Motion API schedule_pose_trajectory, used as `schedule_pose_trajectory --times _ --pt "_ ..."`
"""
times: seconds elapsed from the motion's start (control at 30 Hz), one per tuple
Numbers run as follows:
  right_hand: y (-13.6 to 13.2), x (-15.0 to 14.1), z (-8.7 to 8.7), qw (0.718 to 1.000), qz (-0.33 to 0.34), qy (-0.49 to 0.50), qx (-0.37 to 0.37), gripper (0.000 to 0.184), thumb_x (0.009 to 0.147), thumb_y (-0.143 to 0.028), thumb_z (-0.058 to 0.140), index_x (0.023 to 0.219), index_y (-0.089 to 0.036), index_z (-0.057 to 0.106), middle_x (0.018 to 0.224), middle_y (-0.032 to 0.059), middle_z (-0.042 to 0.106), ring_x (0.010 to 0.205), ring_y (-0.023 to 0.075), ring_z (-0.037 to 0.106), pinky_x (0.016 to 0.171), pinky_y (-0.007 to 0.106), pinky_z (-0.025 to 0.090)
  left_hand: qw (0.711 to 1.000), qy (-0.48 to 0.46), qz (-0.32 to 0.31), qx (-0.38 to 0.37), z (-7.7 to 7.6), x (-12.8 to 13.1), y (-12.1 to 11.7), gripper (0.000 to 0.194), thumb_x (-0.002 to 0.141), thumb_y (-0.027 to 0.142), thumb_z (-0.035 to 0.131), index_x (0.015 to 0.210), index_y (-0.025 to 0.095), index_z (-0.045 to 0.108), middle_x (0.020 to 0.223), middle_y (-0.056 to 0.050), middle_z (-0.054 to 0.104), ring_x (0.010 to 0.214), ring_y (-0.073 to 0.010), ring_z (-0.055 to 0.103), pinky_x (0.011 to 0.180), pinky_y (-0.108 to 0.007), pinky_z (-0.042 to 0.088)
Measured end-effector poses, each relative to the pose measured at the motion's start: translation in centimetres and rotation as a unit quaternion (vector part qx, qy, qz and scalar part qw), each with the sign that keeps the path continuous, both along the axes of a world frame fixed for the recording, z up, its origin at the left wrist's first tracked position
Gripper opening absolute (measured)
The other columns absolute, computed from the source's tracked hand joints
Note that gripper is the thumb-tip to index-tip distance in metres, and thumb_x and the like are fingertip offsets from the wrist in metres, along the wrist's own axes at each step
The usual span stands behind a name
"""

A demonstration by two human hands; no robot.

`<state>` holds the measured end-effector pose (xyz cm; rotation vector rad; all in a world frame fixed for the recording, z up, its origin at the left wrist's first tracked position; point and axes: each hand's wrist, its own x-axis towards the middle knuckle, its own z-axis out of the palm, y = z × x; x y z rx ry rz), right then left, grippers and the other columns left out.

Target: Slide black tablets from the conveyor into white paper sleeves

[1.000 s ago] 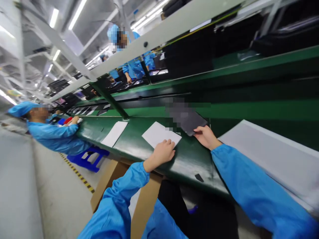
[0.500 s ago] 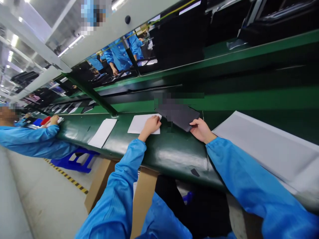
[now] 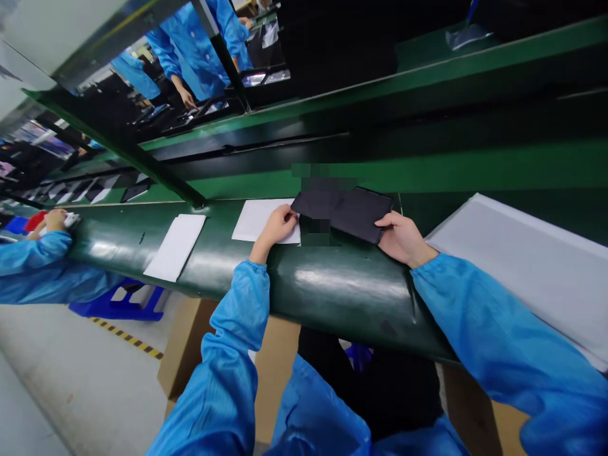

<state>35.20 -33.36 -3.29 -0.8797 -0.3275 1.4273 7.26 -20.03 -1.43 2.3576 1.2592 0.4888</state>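
Right grip (image 3: 403,237) is clamped on the dark flat panel's (image 3: 354,212) near corner; left grip (image 3: 278,227) pinches its opposite edge, over a white sheet (image 3: 254,218).

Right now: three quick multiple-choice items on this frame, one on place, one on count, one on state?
1. Where does the dark panel lie?
A. on the green belt
B. on the floor
C. in a cardboard box

2. How many white sheets lie on the belt?
A. one
B. two
C. four

3. What is the right hand doing?
A. hanging free
B. gripping a red tool
C. touching the panel's near right corner

Key: 1 A, the panel rests flat on the belt. 2 B, one sheet under the left hand, another further left. 3 C, fingers on the panel's edge.
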Motion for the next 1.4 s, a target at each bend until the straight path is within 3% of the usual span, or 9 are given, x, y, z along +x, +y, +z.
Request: schedule_pose_trajectory --times 0.27,0.5,0.83,1.03,1.17,1.3,1.4 --pt "-0.6 -0.1 0.6 0.998 0.021 -0.049 0.018 0.05 0.058 -0.017 0.065 0.106 -0.028 0.072 0.107 0.0011 0.079 0.115 0.0303 0.072 0.102 0.051 0.061 0.999 -0.026 0.008 0.033 -0.2 0.0 0.0 0.014 0.079 0.014 0.058 0.073 0.022 0.048 0.075 -0.002 0.058 0.077 -0.0191 0.056 0.077 -0.032 0.046" --pt "-0.9 -0.6 0.6 0.988 0.021 -0.143 0.05 0.059 0.062 -0.021 0.074 0.118 -0.035 0.067 0.118 -0.0045 0.077 0.122 0.0268 0.068 0.105 0.048 0.059 0.994 -0.082 0.031 0.069 -0.5 0.2 -0.2 0.014 0.085 0.015 0.053 0.073 0.022 0.049 0.073 -0.002 0.058 0.074 -0.0188 0.055 0.074 -0.032 0.044" --pt "-1.2 -0.7 0.6 0.976 0.092 -0.183 0.075 0.055 0.065 -0.034 0.085 0.116 -0.031 0.064 0.122 0.0014 0.077 0.123 0.0287 0.069 0.106 0.047 0.058 0.985 -0.059 0.064 0.148 -0.2 0.9 -0.9 0.021 0.082 0.011 0.057 0.07 0.023 0.044 0.07 -0.002 0.058 0.073 -0.019 0.055 0.073 -0.034 0.039" --pt "-1.0 -0.8 0.3 0.963 0.132 -0.205 0.111 0.054 0.073 -0.049 0.089 0.114 -0.028 0.063 0.122 0.0056 0.076 0.117 0.0272 0.071 0.101 0.046 0.061 0.984 -0.056 -0.019 0.167 0.6 2.5 -3.8 0.016 0.087 0.012 0.055 0.076 0.022 0.049 0.074 -0.001 0.059 0.074 -0.0182 0.056 0.08 -0.036 0.04" --pt "-0.9 -1.2 0.0 0.944 0.174 -0.223 0.168 0.061 0.07 -0.058 0.093 0.112 -0.025 0.062 0.111 0.0053 0.076 0.093 0.0209 0.074 0.083 0.037 0.064 0.976 -0.071 -0.105 0.176 0.8 4.2 -6.7 0.016 0.094 0.017 0.052 0.079 0.022 0.05 0.076 -0.001 0.059 0.076 -0.0182 0.055 0.081 -0.036 0.04" --pt "-1.1 -2.0 -0.3 0.91 0.233 -0.292 0.183 0.059 0.078 -0.069 0.083 0.107 -0.022 0.064 0.083 -0.0004 0.067 0.058 0.0122 0.058 0.053 0.027 0.051 0.961 -0.109 -0.162 0.198 0.8 5.2 -8.5 0.018 0.099 0.021 0.049 0.081 0.022 0.05 0.075 -0.001 0.058 0.076 -0.0183 0.055 0.079 -0.037 0.04" --pt "-1.3 -2.4 -0.4 0.863 0.245 -0.388 0.213 0.057 0.09 -0.077 0.065 0.097 -0.021 0.068 0.082 0.0011 0.059 0.06 0.0131 0.055 0.053 0.028 0.05 0.953 -0.137 -0.168 0.21 0.9 5.5 -9.0 0.02 0.101 0.022 0.048 0.081 0.022 0.049 0.074 -0.001 0.058 0.075 -0.0184 0.055 0.077 -0.038 0.04"
